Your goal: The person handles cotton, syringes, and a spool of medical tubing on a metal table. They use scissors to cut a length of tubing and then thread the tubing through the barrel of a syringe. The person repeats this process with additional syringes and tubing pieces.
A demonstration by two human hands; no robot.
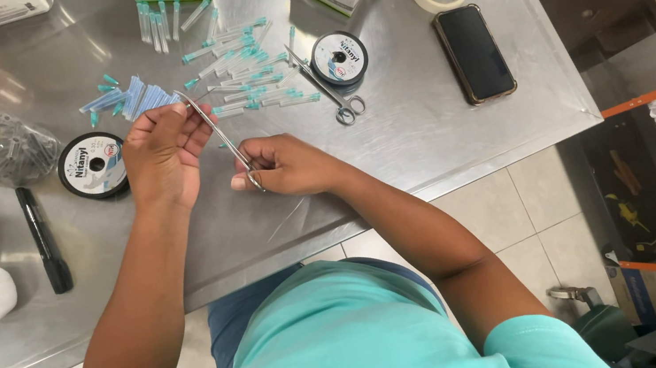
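Thin forceps (pixel 219 136) held closed in right hand (pixel 289 166), tip pinched by left hand (pixel 161 155) near tabletop (pixel 428 139) front edge. Capped needles (pixel 245 68) piled behind; scissors (pixel 329 89) unused.

On the desk (pixel 428 139), needles (pixel 245 73) lie behind the hands (a spool (pixel 93 165) to their left), scissors (pixel 329 89) and phone (pixel 474 52) to the right.
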